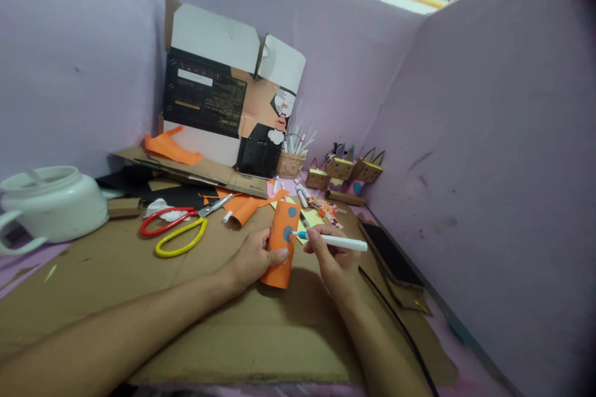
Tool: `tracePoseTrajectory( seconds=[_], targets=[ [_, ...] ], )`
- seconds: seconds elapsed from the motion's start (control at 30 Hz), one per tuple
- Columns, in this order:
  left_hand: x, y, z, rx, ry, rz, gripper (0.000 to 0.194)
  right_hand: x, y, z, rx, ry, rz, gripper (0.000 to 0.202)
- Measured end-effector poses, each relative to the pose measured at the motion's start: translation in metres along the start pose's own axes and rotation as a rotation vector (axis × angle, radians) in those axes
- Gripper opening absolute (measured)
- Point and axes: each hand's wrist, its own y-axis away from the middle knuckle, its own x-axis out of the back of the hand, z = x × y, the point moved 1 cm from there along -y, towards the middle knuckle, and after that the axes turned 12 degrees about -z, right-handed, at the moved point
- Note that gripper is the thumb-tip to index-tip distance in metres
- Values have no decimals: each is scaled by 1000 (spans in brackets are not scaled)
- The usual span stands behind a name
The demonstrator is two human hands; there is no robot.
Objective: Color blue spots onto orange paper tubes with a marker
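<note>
My left hand [254, 258] is closed around an orange paper tube [281, 273], its thumb lying across the front. Blue-grey round spots run up the tube, and below them shows a circle outline partly behind the thumb. Between the fingers of my right hand [333, 260] is a white marker [342, 242] with a blue collar, its tip touching one of the spots. Scissors [202, 221] with one red and one yellow handle lie to the left. Just behind the tube rests a rolled piece of orange paper [243, 213], beside a small white cap [227, 216].
A white mug-like pot [56, 211] stands at left. Behind are a folded printed box [205, 93], a holder of markers [291, 164] and cardboard animal-eared figures [342, 167]. A dark phone-like slab [391, 251] and a black cable [395, 316] lie at right on the cardboard sheet [209, 335].
</note>
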Motion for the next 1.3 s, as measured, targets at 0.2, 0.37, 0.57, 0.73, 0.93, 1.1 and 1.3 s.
tracePoseTrajectory(
  seconds=[0.2,0.37,0.57,0.73,0.93,1.1,1.3],
  targets=[
    [0,0,-3,-2,1,-13,38,1,-1,-1,-10,-6,16,19],
    [0,0,-2,-1,20,-22,42,3,-1,-1,-29,3,102,20],
    [-1,1,0,-2,29,-15,40,1,-1,3,-11,8,80,17],
    [-1,2,1,-1,11,-7,38,0,-2,3,-10,7,71,17],
    [0,0,0,-14,-2,0,39,1,-3,1,-19,7,47,18],
    [0,0,-1,2,7,3,41,0,-2,-1,-23,-22,38,19],
    [0,-1,-1,-9,16,-18,40,0,-2,-2,-39,-37,30,19]
  ],
)
